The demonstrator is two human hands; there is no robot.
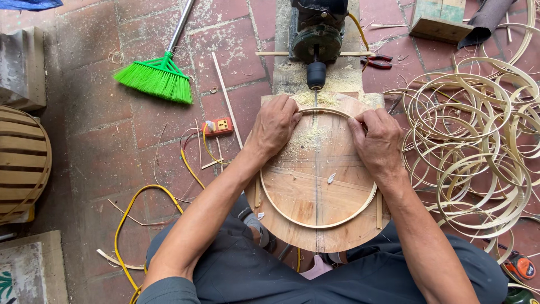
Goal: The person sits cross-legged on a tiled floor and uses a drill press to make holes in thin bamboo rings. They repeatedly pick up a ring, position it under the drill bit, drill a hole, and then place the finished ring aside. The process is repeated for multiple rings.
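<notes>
Brick floor carries a round wooden worktop (315,191) where your left hand (274,125) and right hand (376,138) pinch the bamboo hoop (318,224) against the drill bit (315,98); should either grip slip, the hoop could spring or fingers meet the bit.

Pale cream colour is seen on the thin round bamboo hoop (318,224), and the same cream on the heap of loose bamboo hoops (478,141). Light brown with darker grain lines and pale sawdust is shown by the round wooden work board (315,180). Bright green bristles are noted on the plastic broom (157,79). The cable (138,211) is yellow, the small socket box (219,127) orange-red. The brick floor (112,129) is dull red, gridded by grey joints. The trousers (242,270) are dark grey.
</notes>
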